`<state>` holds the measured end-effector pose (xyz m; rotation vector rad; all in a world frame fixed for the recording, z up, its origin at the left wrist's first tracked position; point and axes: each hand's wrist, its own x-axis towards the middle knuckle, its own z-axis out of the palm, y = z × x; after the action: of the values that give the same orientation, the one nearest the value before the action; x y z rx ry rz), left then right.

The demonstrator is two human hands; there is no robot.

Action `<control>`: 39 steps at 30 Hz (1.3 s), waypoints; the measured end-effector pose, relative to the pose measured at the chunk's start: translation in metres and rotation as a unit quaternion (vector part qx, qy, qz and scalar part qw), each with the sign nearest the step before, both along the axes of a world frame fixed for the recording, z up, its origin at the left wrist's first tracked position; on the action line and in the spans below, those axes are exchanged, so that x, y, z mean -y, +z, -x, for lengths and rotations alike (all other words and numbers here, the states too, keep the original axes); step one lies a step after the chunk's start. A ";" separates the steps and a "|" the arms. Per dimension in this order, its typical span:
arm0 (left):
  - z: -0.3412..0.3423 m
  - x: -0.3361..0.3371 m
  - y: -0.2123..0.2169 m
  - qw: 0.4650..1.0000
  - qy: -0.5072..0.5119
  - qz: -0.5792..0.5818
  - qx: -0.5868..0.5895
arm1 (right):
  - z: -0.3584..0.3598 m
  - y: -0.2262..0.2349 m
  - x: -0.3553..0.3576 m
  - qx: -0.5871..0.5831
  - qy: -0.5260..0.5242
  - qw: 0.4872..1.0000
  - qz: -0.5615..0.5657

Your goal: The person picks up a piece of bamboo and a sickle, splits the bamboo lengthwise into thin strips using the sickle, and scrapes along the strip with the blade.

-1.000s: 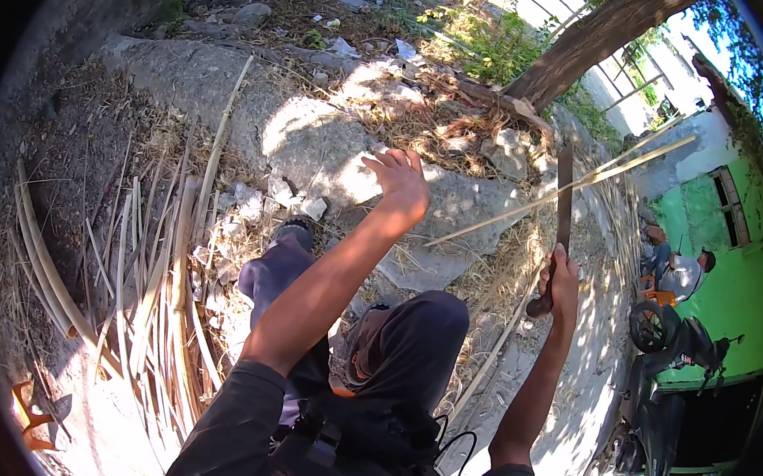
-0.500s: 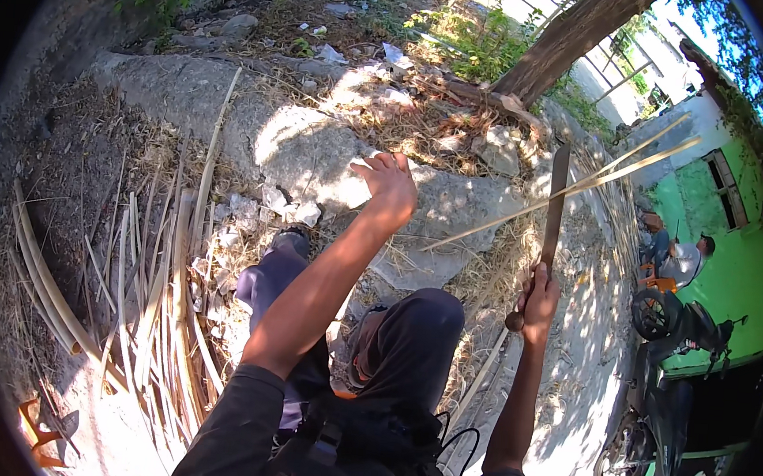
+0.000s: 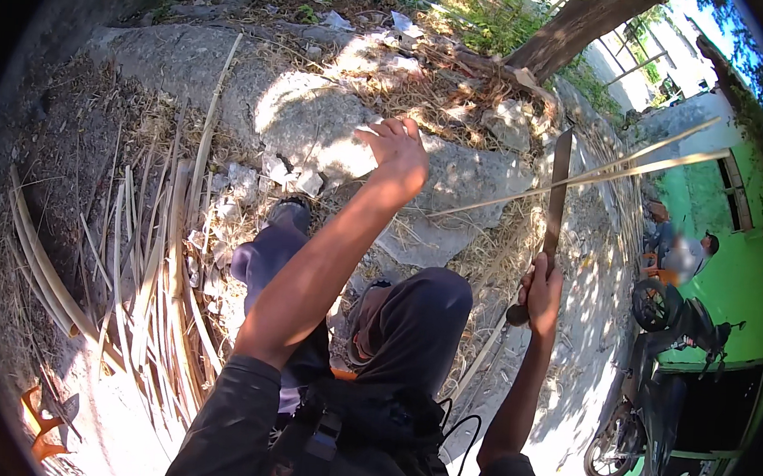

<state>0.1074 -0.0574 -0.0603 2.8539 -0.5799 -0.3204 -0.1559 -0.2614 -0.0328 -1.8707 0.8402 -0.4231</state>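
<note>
My right hand [image 3: 540, 293] is wrapped round the handle of a machete [image 3: 557, 197], whose long dark blade points away from me. The blade crosses a thin pale bamboo strip [image 3: 490, 205], which forks beyond it into two strands reaching far right. I cannot tell whether the blade sits inside the split. My left hand [image 3: 396, 155] is raised over the grey rock, fingers stretched out and partly apart, with nothing visible in them. The strip's near end lies a little below that hand, apart from it.
Cut bamboo strips [image 3: 158, 275] lie piled at left, beside thicker curved pieces [image 3: 44, 259]. Ahead lie large rocks [image 3: 181, 74] and a leaning tree trunk [image 3: 582, 26]. Motorcycles [image 3: 652, 416] and a seated person [image 3: 685, 255] are by a green wall at right. An orange chair [image 3: 39, 422] stands lower left.
My left hand has shifted slightly up and right. The machete has moved slightly, and the strip's forked far end has swung further right. My right hand still grips the handle.
</note>
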 end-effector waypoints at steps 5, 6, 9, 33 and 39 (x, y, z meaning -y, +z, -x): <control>-0.003 -0.006 -0.007 1.000 0.017 0.001 -0.013 | 0.002 0.021 -0.005 0.007 -0.004 1.000 -0.025; -0.006 -0.010 -0.009 0.999 0.030 0.013 -0.004 | 0.002 0.030 -0.007 0.014 -0.014 0.999 -0.026; -0.007 -0.011 -0.007 0.999 0.029 0.015 -0.009 | 0.016 0.086 -0.014 0.067 -0.031 0.997 0.034; -0.007 -0.016 -0.011 1.000 0.022 0.000 0.012 | -0.003 0.120 -0.009 0.000 -0.019 0.998 0.067; -0.009 -0.022 0.003 0.998 0.019 -0.048 -0.029 | -0.008 0.121 -0.003 -0.024 -0.008 0.998 0.063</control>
<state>0.1168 -0.0356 -0.0572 2.9317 -0.5122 -0.4341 -0.1477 -0.2585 0.0884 -1.9991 0.8786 -0.4518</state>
